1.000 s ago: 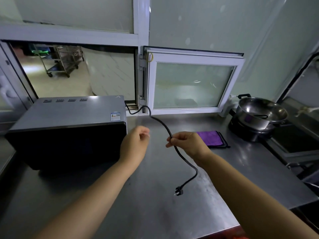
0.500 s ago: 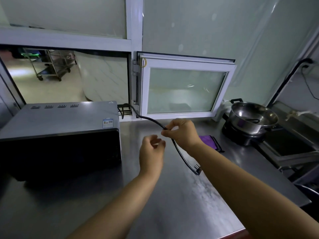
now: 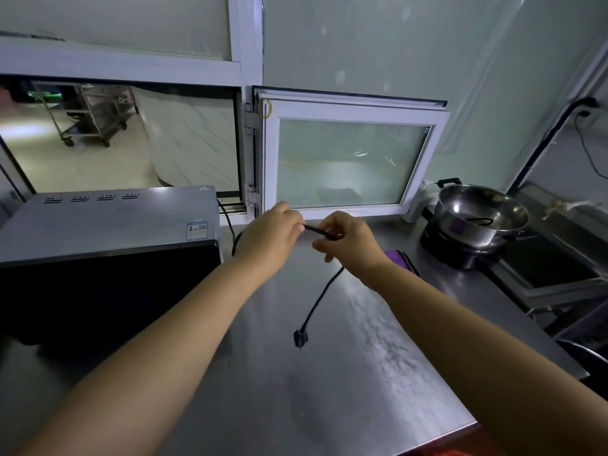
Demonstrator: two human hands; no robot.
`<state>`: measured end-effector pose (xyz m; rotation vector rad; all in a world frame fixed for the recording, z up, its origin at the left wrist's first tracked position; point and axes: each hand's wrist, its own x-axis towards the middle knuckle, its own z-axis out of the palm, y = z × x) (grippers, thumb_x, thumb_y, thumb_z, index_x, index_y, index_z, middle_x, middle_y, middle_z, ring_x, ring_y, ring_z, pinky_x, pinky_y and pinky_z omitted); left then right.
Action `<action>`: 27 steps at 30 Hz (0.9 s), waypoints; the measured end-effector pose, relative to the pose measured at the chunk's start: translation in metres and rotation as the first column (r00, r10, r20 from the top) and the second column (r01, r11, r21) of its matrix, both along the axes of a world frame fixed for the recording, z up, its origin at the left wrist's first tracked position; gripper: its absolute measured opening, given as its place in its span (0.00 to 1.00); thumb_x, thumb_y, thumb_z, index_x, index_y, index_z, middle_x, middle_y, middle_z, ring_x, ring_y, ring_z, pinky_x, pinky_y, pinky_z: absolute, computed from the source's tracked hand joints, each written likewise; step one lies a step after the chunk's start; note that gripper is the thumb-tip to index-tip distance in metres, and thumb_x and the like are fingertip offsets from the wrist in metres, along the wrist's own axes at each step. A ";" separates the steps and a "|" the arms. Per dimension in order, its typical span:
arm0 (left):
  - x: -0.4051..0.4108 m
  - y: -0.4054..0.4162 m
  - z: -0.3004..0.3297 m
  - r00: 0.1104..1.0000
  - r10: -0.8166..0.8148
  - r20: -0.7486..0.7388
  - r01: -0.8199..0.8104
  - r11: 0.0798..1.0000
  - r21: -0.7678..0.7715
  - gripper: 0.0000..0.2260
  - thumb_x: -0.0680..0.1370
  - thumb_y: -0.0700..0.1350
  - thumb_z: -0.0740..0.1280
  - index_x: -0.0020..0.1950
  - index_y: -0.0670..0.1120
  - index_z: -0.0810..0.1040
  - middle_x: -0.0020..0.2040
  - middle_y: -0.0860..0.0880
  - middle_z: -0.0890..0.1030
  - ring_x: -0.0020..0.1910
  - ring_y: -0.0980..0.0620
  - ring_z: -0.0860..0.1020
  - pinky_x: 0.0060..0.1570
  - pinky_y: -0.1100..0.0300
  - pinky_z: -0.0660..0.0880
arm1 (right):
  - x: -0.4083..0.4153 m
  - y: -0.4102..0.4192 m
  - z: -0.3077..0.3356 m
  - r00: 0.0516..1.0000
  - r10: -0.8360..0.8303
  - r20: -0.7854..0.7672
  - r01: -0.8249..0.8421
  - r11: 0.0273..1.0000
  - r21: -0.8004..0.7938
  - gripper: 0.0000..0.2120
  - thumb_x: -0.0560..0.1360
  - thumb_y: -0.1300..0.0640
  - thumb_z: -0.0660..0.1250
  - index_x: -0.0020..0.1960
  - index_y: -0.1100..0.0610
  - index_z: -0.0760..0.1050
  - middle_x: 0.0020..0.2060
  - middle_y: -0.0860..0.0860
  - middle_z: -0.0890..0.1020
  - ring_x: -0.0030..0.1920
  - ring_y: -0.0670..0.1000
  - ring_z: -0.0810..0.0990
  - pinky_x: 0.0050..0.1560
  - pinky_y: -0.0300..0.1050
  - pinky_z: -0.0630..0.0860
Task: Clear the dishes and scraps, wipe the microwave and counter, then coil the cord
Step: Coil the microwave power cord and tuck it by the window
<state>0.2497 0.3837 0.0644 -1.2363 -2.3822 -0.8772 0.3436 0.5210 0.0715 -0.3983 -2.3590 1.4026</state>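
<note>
Pinching the cord (image 3: pixel 317 231) taut between left hand (image 3: pixel 269 236) and right hand (image 3: pixel 350 246), probably measuring a loop; plug (image 3: pixel 300 337) dangles toward the counter (image 3: pixel 329 390), slack for coiling.

We see two bare forearms reaching in from the bottom edge — no sleeves, no gloves, no watch or rings that we can make out — ending in our left hand (image 3: pixel 268 236) and our right hand (image 3: pixel 350 245), with short, unpainted fingernails.
</note>
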 end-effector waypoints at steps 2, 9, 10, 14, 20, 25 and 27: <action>-0.008 0.000 0.005 0.996 0.051 0.067 -0.058 0.993 0.105 0.08 0.79 0.43 0.60 0.49 0.44 0.79 0.48 0.47 0.76 0.43 0.48 0.75 0.41 0.55 0.71 | 0.001 0.007 -0.004 1.000 -0.024 -0.013 0.023 0.998 -0.061 0.07 0.70 0.66 0.71 0.43 0.56 0.76 0.32 0.50 0.79 0.30 0.45 0.79 0.35 0.35 0.75; -0.030 -0.003 0.028 0.961 0.141 0.237 -0.232 0.878 0.418 0.08 0.78 0.41 0.59 0.44 0.46 0.78 0.45 0.51 0.77 0.42 0.52 0.74 0.40 0.60 0.66 | -0.004 0.027 -0.032 0.990 -0.136 0.028 0.139 0.970 -0.197 0.07 0.73 0.66 0.69 0.41 0.55 0.76 0.35 0.48 0.80 0.37 0.44 0.78 0.44 0.33 0.75; -0.034 -0.003 0.032 0.949 0.149 0.279 -0.266 0.854 0.447 0.09 0.78 0.41 0.58 0.44 0.47 0.77 0.46 0.49 0.78 0.43 0.51 0.76 0.41 0.59 0.68 | -0.006 0.029 -0.036 0.989 -0.142 0.048 0.149 0.965 -0.217 0.06 0.74 0.64 0.68 0.41 0.55 0.76 0.35 0.49 0.80 0.37 0.45 0.79 0.47 0.36 0.75; -0.050 -0.008 0.034 0.888 0.170 0.428 -0.390 0.771 0.503 0.10 0.78 0.41 0.56 0.41 0.47 0.74 0.43 0.48 0.80 0.43 0.50 0.77 0.42 0.57 0.70 | -0.013 0.030 -0.047 0.991 -0.069 0.111 0.103 0.936 -0.336 0.12 0.79 0.54 0.60 0.42 0.59 0.75 0.31 0.52 0.80 0.38 0.52 0.83 0.48 0.47 0.79; -0.060 -0.011 -0.003 0.805 0.233 0.546 -0.452 0.837 0.309 0.07 0.76 0.41 0.60 0.52 0.49 0.72 0.49 0.53 0.76 0.47 0.51 0.73 0.44 0.58 0.67 | -0.038 0.030 -0.037 0.993 -0.113 -0.024 0.070 0.752 -0.656 0.14 0.82 0.53 0.55 0.39 0.56 0.67 0.28 0.54 0.74 0.23 0.49 0.72 0.26 0.40 0.72; -0.038 0.022 -0.019 0.887 -0.028 0.461 -0.063 0.982 0.181 0.13 0.78 0.48 0.60 0.63 0.56 0.67 0.46 0.56 0.77 0.44 0.54 0.78 0.47 0.56 0.73 | -0.057 0.028 -0.022 0.987 -0.091 -0.136 -0.029 0.718 -0.695 0.16 0.82 0.54 0.55 0.36 0.56 0.65 0.25 0.51 0.70 0.21 0.46 0.59 0.22 0.36 0.55; -0.033 0.030 -0.028 0.924 -0.005 0.383 -0.062 0.985 0.164 0.13 0.79 0.47 0.56 0.63 0.58 0.67 0.44 0.57 0.77 0.39 0.57 0.76 0.43 0.56 0.73 | -0.065 0.031 -0.017 0.983 -0.114 -0.140 -0.031 0.657 -0.753 0.16 0.82 0.54 0.56 0.36 0.57 0.66 0.26 0.50 0.70 0.22 0.45 0.59 0.22 0.36 0.55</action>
